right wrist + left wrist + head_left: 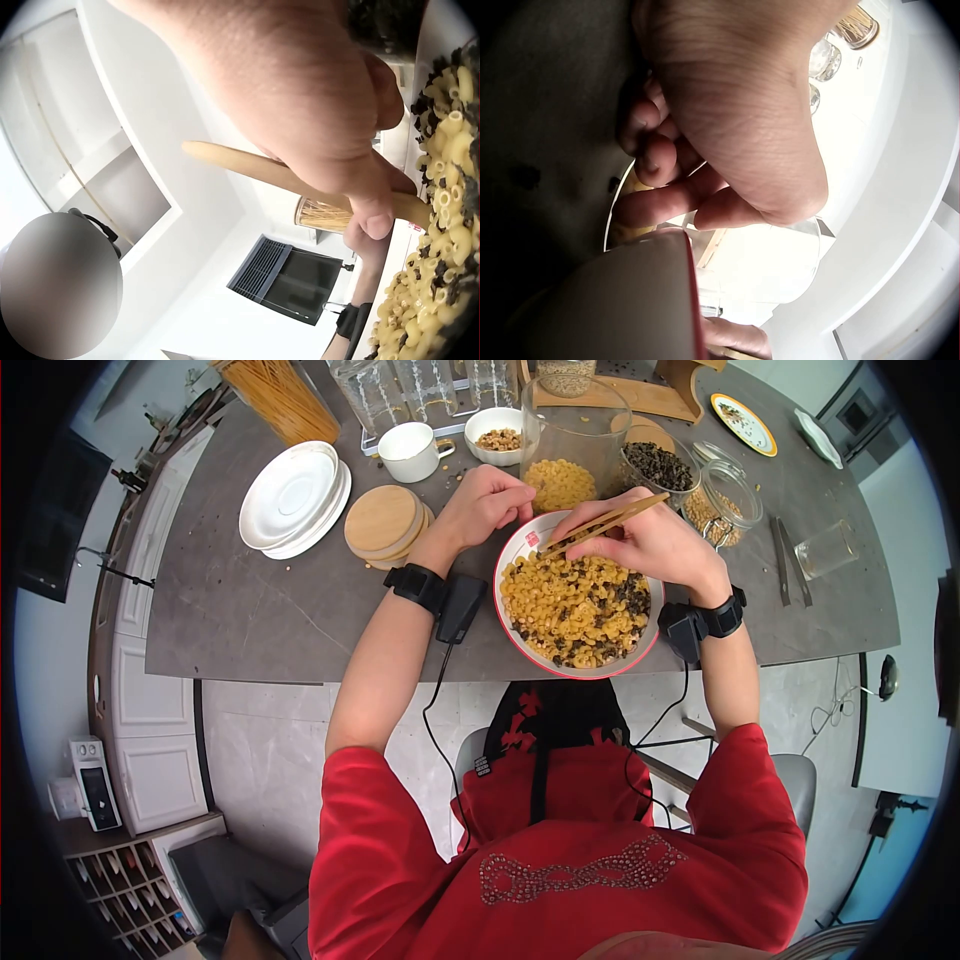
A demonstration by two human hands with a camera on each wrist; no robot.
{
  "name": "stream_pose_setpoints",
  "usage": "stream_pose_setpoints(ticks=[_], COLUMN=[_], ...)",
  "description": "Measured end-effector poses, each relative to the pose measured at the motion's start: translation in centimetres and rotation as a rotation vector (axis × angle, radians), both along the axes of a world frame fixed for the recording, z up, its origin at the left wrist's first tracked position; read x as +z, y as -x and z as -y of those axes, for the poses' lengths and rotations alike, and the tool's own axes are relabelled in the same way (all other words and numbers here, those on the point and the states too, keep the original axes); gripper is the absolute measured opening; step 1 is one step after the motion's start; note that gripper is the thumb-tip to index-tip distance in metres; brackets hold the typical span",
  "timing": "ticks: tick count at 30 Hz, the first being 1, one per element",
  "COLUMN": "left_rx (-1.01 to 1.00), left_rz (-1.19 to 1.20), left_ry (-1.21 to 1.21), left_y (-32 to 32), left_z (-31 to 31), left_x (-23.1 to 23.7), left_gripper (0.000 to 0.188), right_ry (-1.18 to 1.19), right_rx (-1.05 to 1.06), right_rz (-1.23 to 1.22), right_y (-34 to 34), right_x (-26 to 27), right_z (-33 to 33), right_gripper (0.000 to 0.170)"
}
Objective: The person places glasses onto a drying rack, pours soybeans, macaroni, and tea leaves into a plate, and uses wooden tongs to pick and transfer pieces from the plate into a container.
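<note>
The right hand (655, 545) holds wooden tongs (605, 523) over a white, red-rimmed bowl (506, 622) of yellow macaroni (565, 610) mixed with dark bits. In the right wrist view the tongs (277, 172) reach down to the macaroni (450, 202), the thumb pressing on them. The left hand (487, 505) is at the bowl's upper left, beside a glass jar (575, 435) with macaroni in it. In the left wrist view its fingers (667, 206) are bent by the jar and bowl (630, 300); whether they touch either is unclear.
Behind the bowl stand a white cup (408, 453), a small bowl of nuts (480, 428), a jar of dark bits (660, 460) and an open jar (722, 505). Stacked plates (290, 495) and wooden discs (383, 520) lie left; metal tongs (783, 565) and a glass (828, 550) right.
</note>
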State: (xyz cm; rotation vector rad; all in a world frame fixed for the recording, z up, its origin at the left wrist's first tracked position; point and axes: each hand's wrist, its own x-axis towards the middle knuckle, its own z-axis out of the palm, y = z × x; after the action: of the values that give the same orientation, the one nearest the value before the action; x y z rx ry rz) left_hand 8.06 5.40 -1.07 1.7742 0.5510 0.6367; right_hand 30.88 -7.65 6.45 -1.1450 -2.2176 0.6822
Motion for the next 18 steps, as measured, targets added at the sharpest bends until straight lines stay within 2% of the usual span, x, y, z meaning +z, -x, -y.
stream_pose_setpoints(ticks=[10, 16, 18], left_rx=[-0.004, -0.003, 0.001], left_rz=[0.009, 0.005, 0.005], left_ry=[0.011, -0.004, -0.008], left_y=[-0.1, -0.1, -0.1], left_z=[-0.1, 0.0, 0.0], left_x=[-0.1, 0.0, 0.1], left_gripper=[0.042, 0.041, 0.041], right_ry=[0.001, -0.031, -0.102], right_rx=[0.05, -0.019, -0.107], right_rz=[0.036, 0.026, -0.046], right_y=[-0.2, -0.1, -0.4], right_x=[-0.4, 0.5, 1.6], right_z=[-0.4, 0.2, 0.6], right_gripper=[0.018, 0.018, 0.019])
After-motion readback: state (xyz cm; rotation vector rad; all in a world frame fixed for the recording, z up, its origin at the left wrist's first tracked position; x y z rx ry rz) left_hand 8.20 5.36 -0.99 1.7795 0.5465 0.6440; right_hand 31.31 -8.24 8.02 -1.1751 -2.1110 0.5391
